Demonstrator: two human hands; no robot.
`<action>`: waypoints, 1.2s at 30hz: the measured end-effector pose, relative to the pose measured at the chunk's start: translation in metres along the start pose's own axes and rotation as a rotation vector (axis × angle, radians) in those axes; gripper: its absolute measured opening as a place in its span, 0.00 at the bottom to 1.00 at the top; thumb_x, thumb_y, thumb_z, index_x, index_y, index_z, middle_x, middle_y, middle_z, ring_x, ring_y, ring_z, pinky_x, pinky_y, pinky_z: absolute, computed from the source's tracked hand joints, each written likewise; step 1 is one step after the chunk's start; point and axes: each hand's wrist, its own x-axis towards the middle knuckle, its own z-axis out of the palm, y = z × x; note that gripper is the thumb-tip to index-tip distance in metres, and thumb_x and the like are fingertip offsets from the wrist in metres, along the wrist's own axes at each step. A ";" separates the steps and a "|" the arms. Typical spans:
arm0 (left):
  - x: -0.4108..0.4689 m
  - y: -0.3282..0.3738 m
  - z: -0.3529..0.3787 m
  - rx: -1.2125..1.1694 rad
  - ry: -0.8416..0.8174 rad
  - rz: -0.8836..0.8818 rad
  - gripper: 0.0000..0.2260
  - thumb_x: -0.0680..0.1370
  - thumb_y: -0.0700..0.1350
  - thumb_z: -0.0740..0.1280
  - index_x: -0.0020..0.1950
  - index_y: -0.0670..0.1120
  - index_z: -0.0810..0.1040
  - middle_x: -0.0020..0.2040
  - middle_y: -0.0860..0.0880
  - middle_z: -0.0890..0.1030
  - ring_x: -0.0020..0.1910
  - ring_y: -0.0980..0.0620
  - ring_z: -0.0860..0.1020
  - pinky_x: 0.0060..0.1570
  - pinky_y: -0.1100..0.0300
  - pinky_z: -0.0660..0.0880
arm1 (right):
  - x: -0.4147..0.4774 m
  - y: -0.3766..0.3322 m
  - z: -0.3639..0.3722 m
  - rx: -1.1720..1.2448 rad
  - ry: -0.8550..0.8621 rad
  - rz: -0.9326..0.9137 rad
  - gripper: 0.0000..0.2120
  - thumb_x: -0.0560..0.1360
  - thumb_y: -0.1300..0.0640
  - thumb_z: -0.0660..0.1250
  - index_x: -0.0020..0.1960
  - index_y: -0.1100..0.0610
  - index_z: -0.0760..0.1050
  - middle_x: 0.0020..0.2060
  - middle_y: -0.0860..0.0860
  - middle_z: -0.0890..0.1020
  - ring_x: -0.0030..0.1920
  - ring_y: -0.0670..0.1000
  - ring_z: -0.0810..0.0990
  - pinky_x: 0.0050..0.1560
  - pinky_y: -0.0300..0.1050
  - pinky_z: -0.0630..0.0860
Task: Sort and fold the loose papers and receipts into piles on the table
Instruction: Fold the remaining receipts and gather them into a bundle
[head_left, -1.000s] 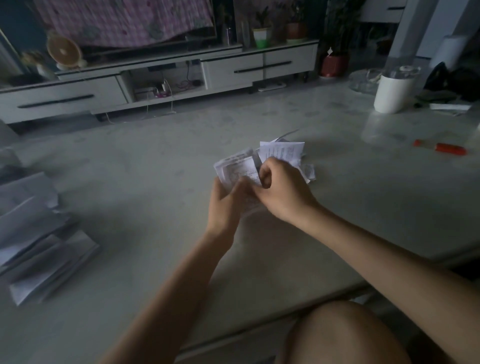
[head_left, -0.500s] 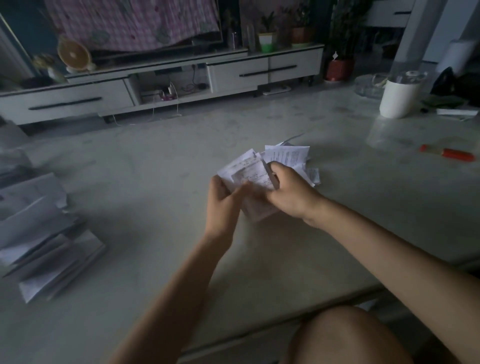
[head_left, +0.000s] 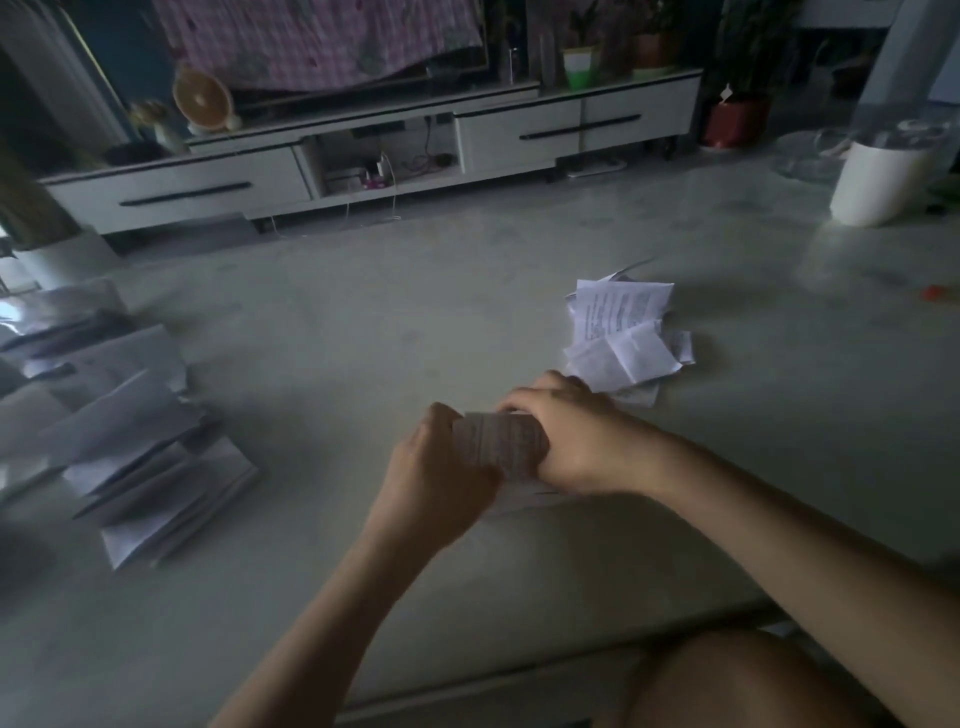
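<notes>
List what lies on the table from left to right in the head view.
Pile of folded papers → left hand → receipt held between both hands → right hand → loose heap of receipts → white container → orange marker at the right edge.

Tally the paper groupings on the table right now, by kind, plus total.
Large folded-paper pile, far left of the table: 1
Small loose receipt heap, right of centre: 1
Receipt bundle held between the left hand and right hand: 1
Total: 3
Sheets per group cannot be counted; the frame is dim and blurred.
</notes>
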 end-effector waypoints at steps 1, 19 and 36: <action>-0.002 0.001 0.002 0.083 0.024 0.004 0.12 0.70 0.44 0.69 0.50 0.45 0.70 0.44 0.47 0.77 0.48 0.43 0.74 0.40 0.60 0.70 | -0.005 0.000 0.005 -0.061 0.094 -0.045 0.26 0.69 0.62 0.65 0.67 0.54 0.69 0.64 0.54 0.69 0.66 0.55 0.66 0.68 0.47 0.61; 0.013 -0.004 0.040 0.187 -0.163 0.256 0.44 0.64 0.69 0.31 0.76 0.48 0.40 0.77 0.53 0.42 0.75 0.58 0.39 0.72 0.59 0.33 | 0.011 0.026 0.048 -0.167 0.035 -0.172 0.31 0.78 0.47 0.46 0.77 0.54 0.41 0.77 0.50 0.42 0.76 0.48 0.40 0.75 0.48 0.42; 0.024 0.011 -0.016 0.474 -0.398 0.195 0.27 0.76 0.49 0.66 0.72 0.46 0.62 0.68 0.45 0.69 0.66 0.46 0.68 0.60 0.58 0.65 | 0.008 0.023 0.057 -0.233 0.222 -0.133 0.36 0.73 0.44 0.35 0.76 0.61 0.40 0.76 0.60 0.45 0.76 0.57 0.42 0.72 0.49 0.35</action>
